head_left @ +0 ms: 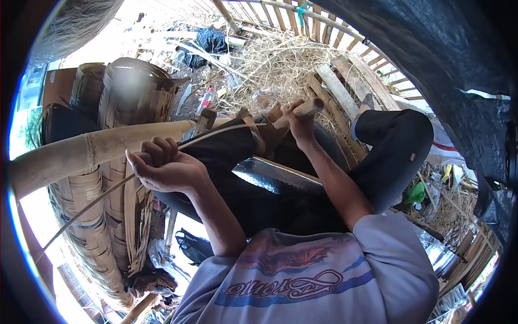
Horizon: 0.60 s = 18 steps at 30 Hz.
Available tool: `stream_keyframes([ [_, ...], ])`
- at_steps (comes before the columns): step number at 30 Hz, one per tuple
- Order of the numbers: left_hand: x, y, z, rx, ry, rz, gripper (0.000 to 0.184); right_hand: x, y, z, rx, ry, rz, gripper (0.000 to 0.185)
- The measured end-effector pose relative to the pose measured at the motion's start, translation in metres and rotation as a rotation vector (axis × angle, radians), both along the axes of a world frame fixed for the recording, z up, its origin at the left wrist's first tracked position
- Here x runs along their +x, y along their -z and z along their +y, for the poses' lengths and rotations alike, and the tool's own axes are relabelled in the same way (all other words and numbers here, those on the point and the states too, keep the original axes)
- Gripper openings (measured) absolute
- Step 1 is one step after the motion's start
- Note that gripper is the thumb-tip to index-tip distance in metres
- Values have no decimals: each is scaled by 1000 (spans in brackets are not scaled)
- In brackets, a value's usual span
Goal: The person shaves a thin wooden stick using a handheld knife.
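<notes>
A long thin strip point(86, 209) runs from the lower left up through my left hand point(167, 164), whose fingers are curled round it. Its far end reaches toward the middle, beside my right hand point(297, 121). My right hand is closed on a thick wooden handle point(309, 107) that slants up to the right; what the handle joins at its lower end is partly hidden. A thick bamboo pole point(116, 143) lies behind my left hand. Across my lap rests a flat shiny piece point(275, 174) with a light edge.
Rolls of woven bamboo point(89, 227) stand at the left. Straw point(291, 59), a plastic bottle point(206, 99) and black plastic point(210, 41) lie on the ground ahead. Planks point(337, 116) lie to the right, below a slatted fence point(318, 24). A dark sheet point(431, 48) hangs at the upper right.
</notes>
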State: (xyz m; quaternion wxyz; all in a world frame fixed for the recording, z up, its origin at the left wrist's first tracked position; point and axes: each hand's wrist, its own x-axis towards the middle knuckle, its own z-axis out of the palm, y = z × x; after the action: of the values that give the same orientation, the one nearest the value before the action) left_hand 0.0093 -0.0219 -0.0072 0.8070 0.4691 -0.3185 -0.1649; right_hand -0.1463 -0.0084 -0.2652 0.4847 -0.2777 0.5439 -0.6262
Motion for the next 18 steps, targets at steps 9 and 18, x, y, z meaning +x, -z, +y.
stream_keyframes([
  [9, 2, 1, 2, -2, 12, -16, 46, -7, -16, -6, -75, 56, -47, 15],
  [18, 2, 3, 4, 1, 31, -2, 47, -7, -7, 2, 138, -63, -46, 18],
])
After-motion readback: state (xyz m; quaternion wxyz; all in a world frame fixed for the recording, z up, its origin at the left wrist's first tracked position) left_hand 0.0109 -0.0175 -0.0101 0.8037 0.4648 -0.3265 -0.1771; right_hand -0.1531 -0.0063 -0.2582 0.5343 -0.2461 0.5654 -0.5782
